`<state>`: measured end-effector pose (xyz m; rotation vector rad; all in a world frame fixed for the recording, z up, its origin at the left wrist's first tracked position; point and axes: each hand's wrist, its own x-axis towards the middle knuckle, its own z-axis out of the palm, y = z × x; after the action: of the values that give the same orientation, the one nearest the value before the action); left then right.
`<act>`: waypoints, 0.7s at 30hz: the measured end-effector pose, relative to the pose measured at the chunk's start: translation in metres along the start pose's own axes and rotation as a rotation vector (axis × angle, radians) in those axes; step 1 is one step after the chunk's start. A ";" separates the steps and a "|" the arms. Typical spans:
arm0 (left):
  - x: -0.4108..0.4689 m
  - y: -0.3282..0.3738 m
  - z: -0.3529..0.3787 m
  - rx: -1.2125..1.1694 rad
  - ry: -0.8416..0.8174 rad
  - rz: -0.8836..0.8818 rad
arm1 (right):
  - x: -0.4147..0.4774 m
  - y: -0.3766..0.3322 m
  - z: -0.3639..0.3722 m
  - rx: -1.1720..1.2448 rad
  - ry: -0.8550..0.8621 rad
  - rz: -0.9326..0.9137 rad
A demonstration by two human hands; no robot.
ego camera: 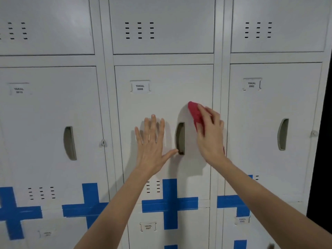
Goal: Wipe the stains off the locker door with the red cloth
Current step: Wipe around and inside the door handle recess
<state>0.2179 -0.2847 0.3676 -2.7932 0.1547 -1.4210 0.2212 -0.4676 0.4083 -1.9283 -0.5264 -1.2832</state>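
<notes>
I am in the middle of the wipe: my right hand [209, 133] presses the red cloth [196, 115] against the door [161, 103] of the middle locker, up by its right edge, just above and to the right of the recessed handle [180, 138]. That hand is closed loosely over the cloth, fingers laid across it, with a red fold poking out above my fingertips. My left hand [152, 146] is spread wide and flat on the same door, left of the handle, holding nothing; I judge it steadies the door while I rub. I cannot make out any stains from here, so how much is left is hard to say. The next move, as I see it, calls for sweeping the cloth across the rest of the panel with even pressure, working around the handle and shifting my left hand out of the way. The label [140, 87] on this door reads YAKAL 0006; the locker to the right reads YAKAL 0002, the one to the left is too blurred to be sure of, and blue tape [169, 203] crosses the doors lower down
</notes>
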 end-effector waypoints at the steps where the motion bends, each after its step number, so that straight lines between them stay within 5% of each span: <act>1: 0.002 -0.004 0.005 0.055 -0.044 -0.006 | 0.003 0.005 0.006 -0.196 -0.057 -0.089; 3: 0.004 -0.004 0.008 0.118 -0.108 -0.025 | 0.000 0.015 0.018 -0.485 -0.166 -0.217; 7: 0.004 -0.003 0.007 0.132 -0.110 -0.023 | -0.012 0.026 0.028 -0.661 -0.175 -0.280; 21: 0.003 -0.004 0.014 0.091 -0.013 -0.003 | -0.038 0.048 0.032 -0.585 -0.296 -0.357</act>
<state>0.2318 -0.2816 0.3620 -2.7308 0.0833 -1.3735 0.2577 -0.4712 0.3492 -2.6270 -0.7272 -1.4978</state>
